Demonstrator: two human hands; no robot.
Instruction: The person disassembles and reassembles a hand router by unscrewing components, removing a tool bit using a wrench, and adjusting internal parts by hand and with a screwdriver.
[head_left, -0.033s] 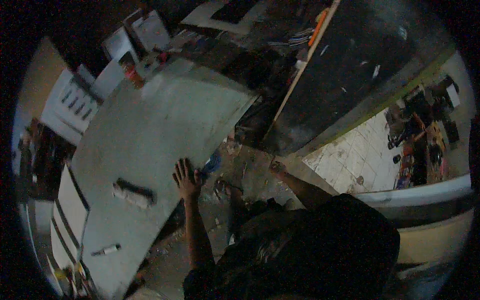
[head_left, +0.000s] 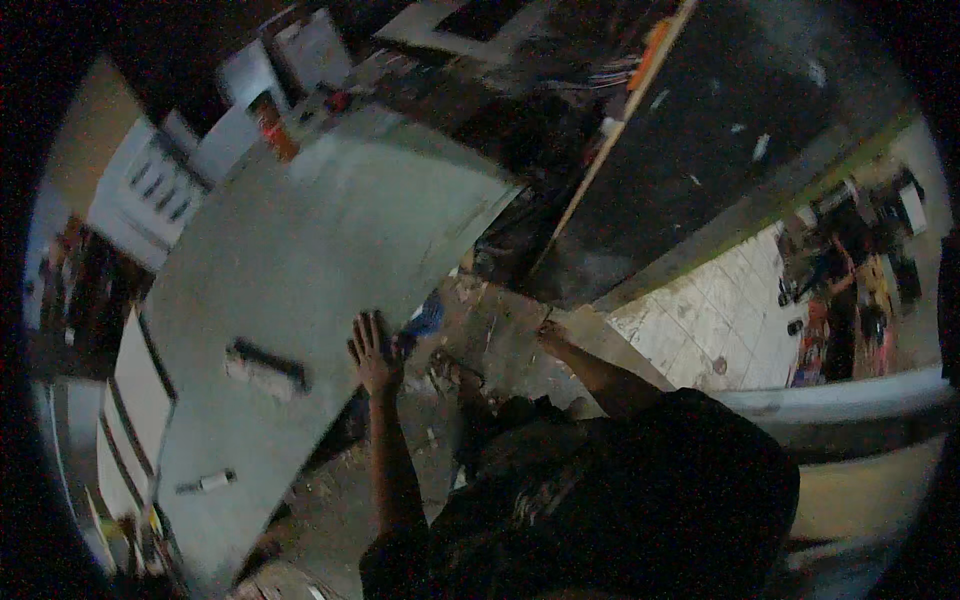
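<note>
My left hand [head_left: 374, 355] lies flat with its fingers spread on the near edge of a large pale grey-green panel [head_left: 330, 230]. On that panel, left of the hand, rests a small block with a dark upper side and a pale front [head_left: 262, 370]. A slim dark-and-white tool [head_left: 207, 482], its kind unclear, lies closer to the panel's lower end. My right hand [head_left: 548, 335] is held away from the panel, at the right, with its fingers curled. Dim light and blur hide what, if anything, is in it. A blue thing [head_left: 428, 315] shows beside the panel's edge near my left hand.
A big dark board [head_left: 690, 150] with a light wooden edge slants across the upper right. Beyond it is a white tiled floor [head_left: 705, 300]. An orange-red container [head_left: 275, 130] stands at the panel's far end. Pale boards [head_left: 140, 400] lean on the left.
The whole view has shifted slightly. Both hands keep about the same pose, the left flat on the panel and the right curled.
</note>
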